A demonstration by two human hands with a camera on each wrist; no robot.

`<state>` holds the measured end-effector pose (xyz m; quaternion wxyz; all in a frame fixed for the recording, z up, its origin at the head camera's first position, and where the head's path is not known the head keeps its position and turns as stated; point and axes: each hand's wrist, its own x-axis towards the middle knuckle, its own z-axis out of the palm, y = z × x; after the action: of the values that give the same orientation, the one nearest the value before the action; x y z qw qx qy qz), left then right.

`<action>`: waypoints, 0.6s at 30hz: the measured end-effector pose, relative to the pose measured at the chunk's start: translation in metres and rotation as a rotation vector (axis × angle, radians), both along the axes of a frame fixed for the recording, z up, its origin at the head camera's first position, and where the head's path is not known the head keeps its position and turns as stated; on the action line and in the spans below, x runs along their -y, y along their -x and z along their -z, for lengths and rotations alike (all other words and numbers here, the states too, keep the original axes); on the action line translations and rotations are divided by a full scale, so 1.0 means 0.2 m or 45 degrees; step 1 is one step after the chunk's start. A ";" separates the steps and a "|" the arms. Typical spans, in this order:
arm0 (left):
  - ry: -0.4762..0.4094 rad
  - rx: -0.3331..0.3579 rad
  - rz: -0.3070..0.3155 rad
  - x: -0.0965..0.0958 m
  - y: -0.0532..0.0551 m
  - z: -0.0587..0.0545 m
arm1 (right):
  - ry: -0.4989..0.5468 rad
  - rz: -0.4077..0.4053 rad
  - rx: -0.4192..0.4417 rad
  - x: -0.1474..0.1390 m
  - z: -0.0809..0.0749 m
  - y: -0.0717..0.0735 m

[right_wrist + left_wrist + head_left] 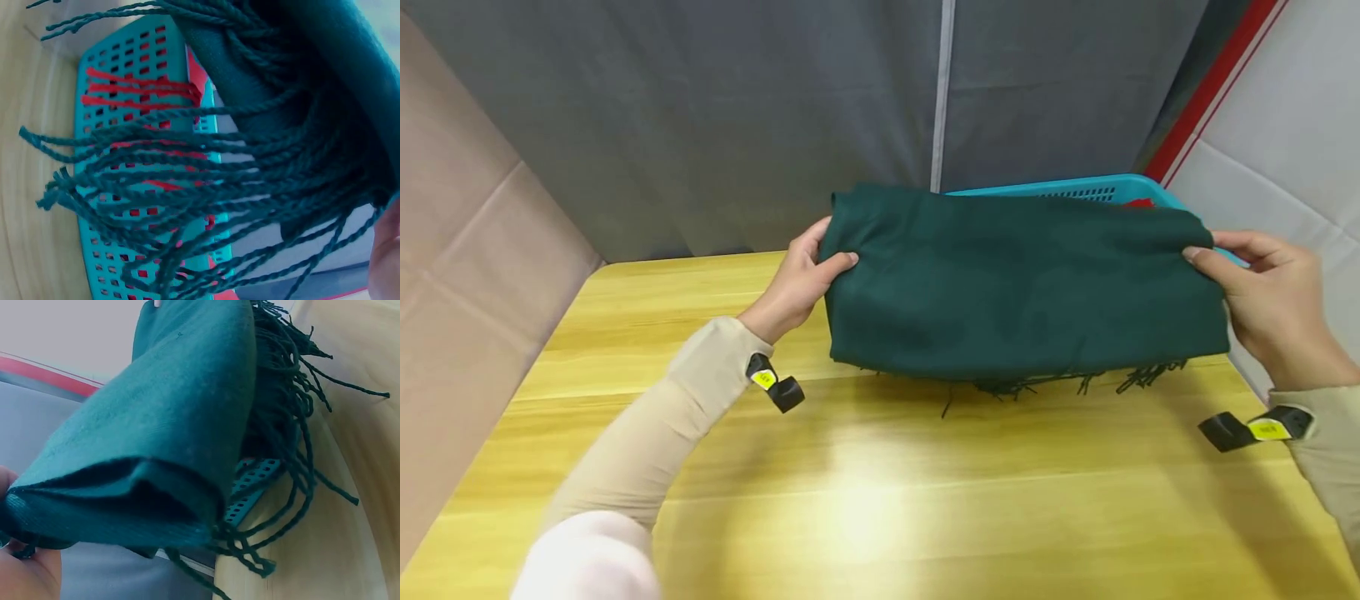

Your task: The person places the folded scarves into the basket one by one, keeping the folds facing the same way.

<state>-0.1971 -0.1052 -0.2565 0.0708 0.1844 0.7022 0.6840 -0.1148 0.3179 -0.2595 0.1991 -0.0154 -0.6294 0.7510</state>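
A dark green fringed scarf (1022,283), folded into a wide rectangle, hangs above the table between both hands. My left hand (797,279) pinches its left end, thumb on the near face. At the opposite end my right hand (1273,287) grips the upper corner, the thumb again in front. Twisted tassels dangle from the lower edge, and in the right wrist view the fringe (187,169) spreads in front of the basket. The left wrist view shows the open side of the folded layers (144,494). Fingers behind the cloth are hidden.
Behind the scarf stands a turquoise perforated basket (1120,185) at the table's back right. Something red with tassels (144,89) is in it, some strands hanging over its side. The wooden table (865,500) meets a grey curtain (737,125) at the back and pale walls on both sides.
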 end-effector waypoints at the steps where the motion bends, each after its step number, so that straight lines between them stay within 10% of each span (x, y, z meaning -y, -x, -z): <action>1: -0.001 0.001 0.003 -0.01 0.01 0.00 | 0.006 -0.010 -0.002 0.00 -0.01 0.00; 18: 0.125 -0.044 0.026 -0.19 0.12 -0.01 | -0.026 0.030 0.200 -0.16 -0.06 0.09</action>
<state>-0.2215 -0.0676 -0.2552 0.0744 0.1997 0.7341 0.6447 -0.1324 0.3506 -0.2476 0.1581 -0.0797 -0.6505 0.7386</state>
